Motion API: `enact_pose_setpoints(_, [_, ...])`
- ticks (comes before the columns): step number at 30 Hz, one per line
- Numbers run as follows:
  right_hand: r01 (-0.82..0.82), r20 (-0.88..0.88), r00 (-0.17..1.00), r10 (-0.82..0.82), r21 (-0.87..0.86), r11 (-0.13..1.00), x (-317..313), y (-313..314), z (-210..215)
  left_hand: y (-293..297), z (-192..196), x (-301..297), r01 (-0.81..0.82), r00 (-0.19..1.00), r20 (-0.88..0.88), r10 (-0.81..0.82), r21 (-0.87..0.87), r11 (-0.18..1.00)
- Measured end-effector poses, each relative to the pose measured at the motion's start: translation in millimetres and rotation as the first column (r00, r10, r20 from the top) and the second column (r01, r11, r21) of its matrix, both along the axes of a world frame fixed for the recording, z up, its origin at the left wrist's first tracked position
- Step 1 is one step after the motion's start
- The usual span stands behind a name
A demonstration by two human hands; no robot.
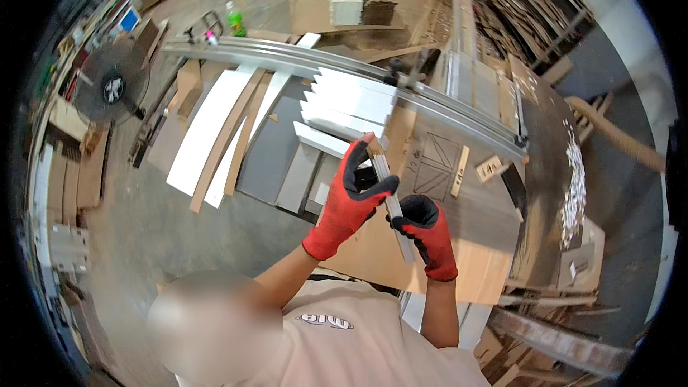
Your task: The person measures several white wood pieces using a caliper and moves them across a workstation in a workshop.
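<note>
Your left grip (351,190) and right grip (428,233) are clamping narrow strips (393,206), probably light, stiff, best held by their edges.

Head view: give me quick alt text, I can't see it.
The red-gloved left hand and right hand hold a narrow pale piece above a tan work surface. White slats lie beyond, near a long metal rail.

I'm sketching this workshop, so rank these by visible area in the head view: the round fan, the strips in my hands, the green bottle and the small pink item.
1. Round fan
2. Held strips, partly covered; being nearer the camera likely enlarges them
3. Green bottle
4. Pink item
</note>
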State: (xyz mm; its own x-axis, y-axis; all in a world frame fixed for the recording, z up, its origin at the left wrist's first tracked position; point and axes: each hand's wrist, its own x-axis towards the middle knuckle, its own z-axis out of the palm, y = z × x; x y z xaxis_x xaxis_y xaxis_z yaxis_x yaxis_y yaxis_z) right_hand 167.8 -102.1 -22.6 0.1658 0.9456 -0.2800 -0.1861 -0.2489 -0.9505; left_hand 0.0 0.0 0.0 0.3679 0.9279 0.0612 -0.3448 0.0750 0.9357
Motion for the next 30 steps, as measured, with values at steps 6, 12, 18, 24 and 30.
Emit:
enact_pose_setpoints(6, [0.205, -0.188, 0.964, -0.187, 0.078, 0.976, -8.5, -56.0, -6.9, -28.2, 10.2, 14.3, 0.078, 0.995, -0.058, -0.081, -0.054, 0.995])
enact_pose_setpoints(12, [0.272, -0.323, 0.919, -0.224, 0.113, 0.956, -12.7, -67.9, -23.0, -39.1, 4.9, -6.4, 0.166, 0.986, 0.018, -0.166, -0.039, 0.985])
enact_pose_setpoints(18, [0.241, -0.196, 0.959, -0.204, 0.184, 0.953, -9.3, -70.7, -44.7, 24.8, -125.9, -44.2, 0.035, 0.985, 0.172, 0.020, -0.310, 0.950])
enact_pose_setpoints(24, [0.441, 0.010, 0.894, -0.449, 0.173, 0.881, 13.5, -103.5, -91.5, 136.5, -255.3, -98.0, -0.518, 0.854, -0.290, 0.432, -0.396, 0.758])
enact_pose_setpoints(30, [0.660, 0.696, 0.436, -0.570, 0.183, 0.728, 100.6, -148.9, -133.7, 127.3, -253.4, -90.3, -0.659, 0.269, -0.806, 0.527, 0.246, 0.711])
